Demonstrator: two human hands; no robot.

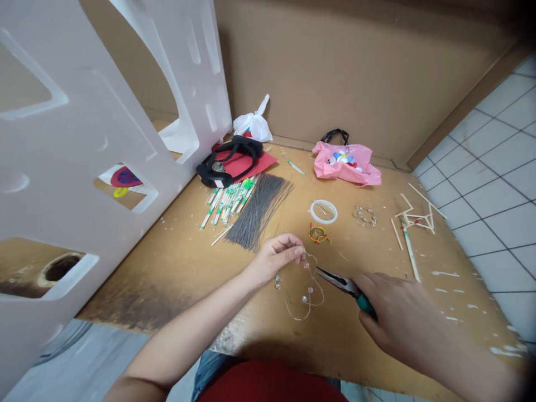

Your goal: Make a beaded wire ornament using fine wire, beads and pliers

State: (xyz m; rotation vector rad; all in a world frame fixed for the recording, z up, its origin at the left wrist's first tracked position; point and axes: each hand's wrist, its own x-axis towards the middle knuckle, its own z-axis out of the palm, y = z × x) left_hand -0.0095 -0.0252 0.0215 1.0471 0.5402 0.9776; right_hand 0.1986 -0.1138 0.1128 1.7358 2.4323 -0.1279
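Note:
My left hand (280,257) is closed in a pinch on a thin wire with several small beads; the wire (310,298) hangs in loose loops below the fingertips. Wrapped round the green handle of long-nose pliers (343,283), my right hand (387,304) is at the right of the wire. The tips of the pliers are beside the wire loop and appear slightly apart. Another beaded wire ring (365,216) lies on the table further back.
A bundle of grey wires (259,212), wrapped sticks (228,201), black headgear (230,162), a round lid (324,211), coloured bands (319,234), a pink bag (347,163) and a stick frame (419,218) lie on the table (176,279). A white plastic panel (125,111) stands left.

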